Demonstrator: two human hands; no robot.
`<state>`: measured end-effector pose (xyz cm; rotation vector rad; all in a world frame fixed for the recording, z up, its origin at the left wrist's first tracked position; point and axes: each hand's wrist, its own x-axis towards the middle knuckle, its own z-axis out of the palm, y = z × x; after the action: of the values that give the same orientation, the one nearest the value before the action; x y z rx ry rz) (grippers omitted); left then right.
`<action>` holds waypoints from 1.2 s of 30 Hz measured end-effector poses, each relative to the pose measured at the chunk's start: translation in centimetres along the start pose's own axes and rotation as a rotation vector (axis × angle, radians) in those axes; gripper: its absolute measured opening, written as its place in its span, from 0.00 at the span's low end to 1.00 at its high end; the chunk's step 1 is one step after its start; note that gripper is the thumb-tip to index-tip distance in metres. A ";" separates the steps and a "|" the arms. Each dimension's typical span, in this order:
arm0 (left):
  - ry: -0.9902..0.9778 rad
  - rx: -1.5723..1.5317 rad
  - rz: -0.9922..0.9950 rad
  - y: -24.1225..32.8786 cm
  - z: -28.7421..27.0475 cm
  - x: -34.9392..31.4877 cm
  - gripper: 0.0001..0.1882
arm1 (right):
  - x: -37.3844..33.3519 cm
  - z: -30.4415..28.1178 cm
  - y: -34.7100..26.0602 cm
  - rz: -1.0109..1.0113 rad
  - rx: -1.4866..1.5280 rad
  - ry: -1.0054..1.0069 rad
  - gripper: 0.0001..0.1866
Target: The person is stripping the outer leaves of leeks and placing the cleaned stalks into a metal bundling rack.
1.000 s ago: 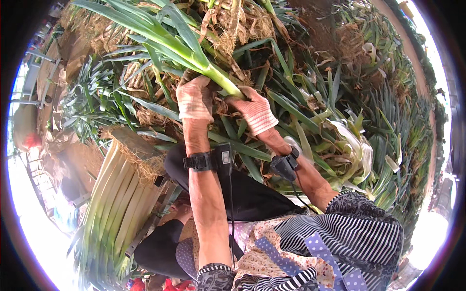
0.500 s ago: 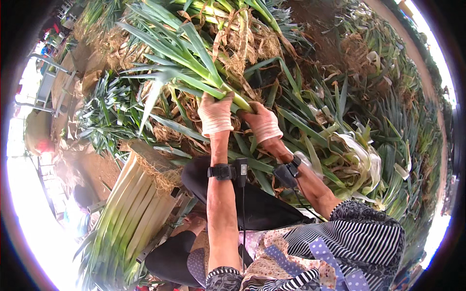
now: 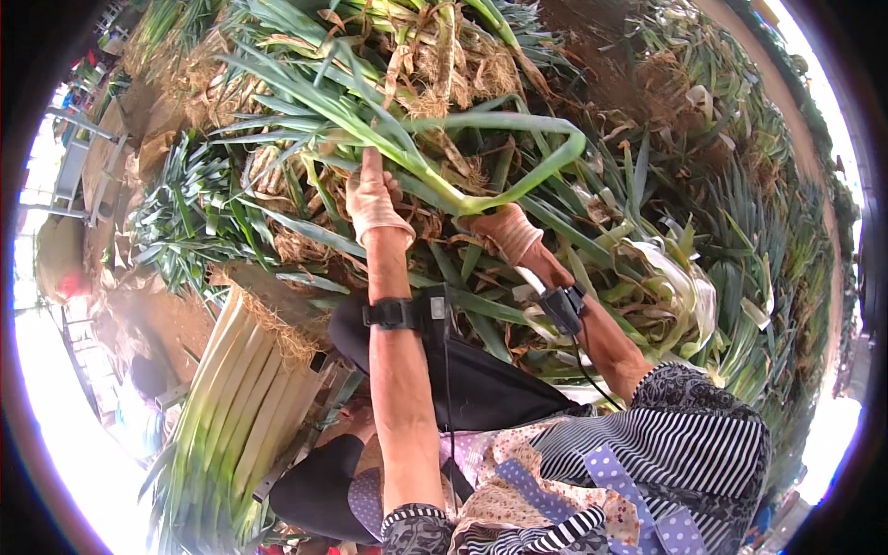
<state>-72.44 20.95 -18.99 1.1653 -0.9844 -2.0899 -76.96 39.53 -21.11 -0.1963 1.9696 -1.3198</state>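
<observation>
A leek (image 3: 430,178) lies slantwise across both hands, its green leaves fanning to the upper left. My right hand (image 3: 504,228), in a pale glove, is closed round its stalk, and the white shank shows below the palm. One long green leaf (image 3: 546,166) is bent away to the right, folded sharply, and joins the stalk just above the right hand. My left hand (image 3: 377,202), gloved with bare fingertips, is beside the leaves. Its index finger stretches up against them and the other fingers are loosely curled, with nothing visible in them.
Untrimmed leeks with dry roots (image 3: 462,79) are heaped ahead. A row of clean white leeks (image 3: 236,388) rests at the lower left, roots upward. Stripped leaves (image 3: 671,296) pile up at right, and dark green leek tops (image 3: 199,203) lie at left.
My left hand has come off the stalk and moved left. One leaf now bends out to the right, away from the others. The right hand keeps its hold, slightly lower.
</observation>
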 end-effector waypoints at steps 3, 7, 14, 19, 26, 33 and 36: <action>-0.232 -0.221 -0.216 -0.9 -0.1 1.0 0.26 | -1.7 0.0 -0.3 -0.020 0.037 -0.060 0.21; -0.266 -0.271 -0.150 0.6 1.3 -0.6 0.15 | -2.9 0.7 -1.0 0.188 0.224 -0.207 0.19; -0.002 -0.360 -0.077 2.1 1.7 -2.0 0.10 | 0.4 2.5 3.8 -0.422 0.317 0.402 0.05; 0.073 -0.463 -0.075 2.9 1.3 -2.1 0.11 | -2.0 -2.3 5.9 -0.382 0.313 0.381 0.08; 0.075 -0.601 0.005 4.3 -1.6 -1.2 0.10 | -7.4 -12.6 8.6 0.126 -0.003 0.590 0.11; 0.066 -0.666 0.003 5.6 -1.0 -2.0 0.09 | -17.9 -34.7 19.3 0.264 -1.060 0.967 0.18; 0.044 -0.642 0.016 5.3 0.3 -2.3 0.09 | -18.1 -35.4 16.6 0.645 -1.194 0.994 0.26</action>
<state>-71.05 19.67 -13.51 0.8522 -0.2507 -2.1170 -82.69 82.17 -19.46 0.6180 3.0176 0.4224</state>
